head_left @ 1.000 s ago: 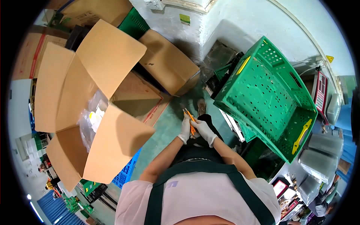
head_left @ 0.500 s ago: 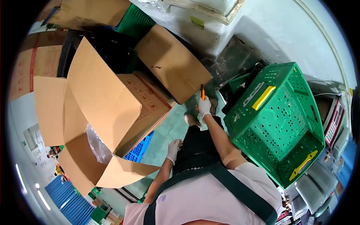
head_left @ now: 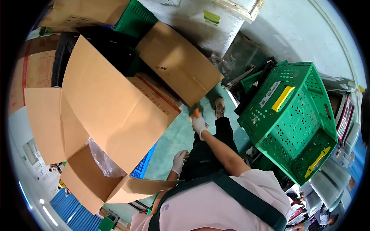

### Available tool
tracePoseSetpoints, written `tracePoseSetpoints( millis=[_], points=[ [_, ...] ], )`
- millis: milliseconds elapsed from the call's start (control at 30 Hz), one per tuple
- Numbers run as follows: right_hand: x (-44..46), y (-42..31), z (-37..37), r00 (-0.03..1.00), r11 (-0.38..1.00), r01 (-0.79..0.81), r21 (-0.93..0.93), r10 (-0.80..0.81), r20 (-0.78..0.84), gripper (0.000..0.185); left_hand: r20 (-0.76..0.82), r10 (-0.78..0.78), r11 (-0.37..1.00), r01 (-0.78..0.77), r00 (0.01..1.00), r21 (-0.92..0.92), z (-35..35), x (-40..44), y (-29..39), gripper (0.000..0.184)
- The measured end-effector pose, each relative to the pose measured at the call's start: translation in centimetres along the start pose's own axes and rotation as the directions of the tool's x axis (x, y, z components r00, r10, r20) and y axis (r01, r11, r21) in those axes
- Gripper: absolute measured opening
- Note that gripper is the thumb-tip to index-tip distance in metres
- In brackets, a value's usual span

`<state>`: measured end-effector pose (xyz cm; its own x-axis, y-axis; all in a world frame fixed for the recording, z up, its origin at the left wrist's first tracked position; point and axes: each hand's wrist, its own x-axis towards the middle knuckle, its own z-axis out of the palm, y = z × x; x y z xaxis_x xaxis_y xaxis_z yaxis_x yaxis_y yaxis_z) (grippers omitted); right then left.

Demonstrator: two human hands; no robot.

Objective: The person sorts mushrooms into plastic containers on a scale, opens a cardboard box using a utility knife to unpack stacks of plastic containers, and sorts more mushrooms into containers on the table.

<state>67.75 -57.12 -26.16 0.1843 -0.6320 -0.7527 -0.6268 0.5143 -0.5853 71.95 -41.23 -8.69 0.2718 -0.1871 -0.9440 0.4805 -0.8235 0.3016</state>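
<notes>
My right hand, in a white glove, is closed around an orange box cutter above the floor in front of my feet. Only its orange end shows; the rest is hidden by the hand. Lower and to the left, my left hand, also gloved, hangs beside my thigh with loose fingers and nothing in it. Left of it stands a big cardboard box with its flaps spread. Clear plastic film lies inside that box. Neither hand touches the box.
A green perforated crate with yellow handles stands at my right. A closed brown carton lies ahead, near the wall. A blue plastic pallet shows under the open box. A red-edged scale sits far right.
My right hand has moved left and down with the box cutter, towards my body. The left hand stays by my thigh. My view has shifted, and one foot is further forward.
</notes>
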Motion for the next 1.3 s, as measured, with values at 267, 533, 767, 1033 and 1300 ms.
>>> tracePoseSetpoints(
  millis=[267,533,767,1033,1300],
  points=[
    [1.2,-10.4,-4.6,0.974,0.971,0.188,0.150,-0.165,-0.153,0.046,-0.017,0.048,0.999,-0.048,0.999,-0.024,-1.9,0.5,-0.5,0.029],
    [15.4,-25.0,-3.6,0.819,0.767,0.568,-0.299,-0.561,0.116,0.046,-0.032,0.019,0.987,-0.024,0.999,-0.160,-1.4,2.6,-6.9,0.032],
    [22.2,-35.4,0.8,0.796,0.600,0.598,-0.531,-0.521,0.308,0.053,-0.135,-0.250,0.948,0.213,0.959,-0.237,1.9,0.7,-4.5,0.034],
    [22.1,-32.0,0.7,0.824,0.530,0.548,-0.647,-0.478,0.305,0.052,-0.129,-0.094,0.943,0.047,0.987,-0.328,3.2,4.0,-9.5,0.029],
    [11.1,-22.4,-6.6,0.921,0.524,0.389,-0.758,-0.218,0.322,0.053,-0.042,0.131,0.987,-0.134,0.990,-0.084,2.6,5.3,-6.9,0.028]
  ],
)
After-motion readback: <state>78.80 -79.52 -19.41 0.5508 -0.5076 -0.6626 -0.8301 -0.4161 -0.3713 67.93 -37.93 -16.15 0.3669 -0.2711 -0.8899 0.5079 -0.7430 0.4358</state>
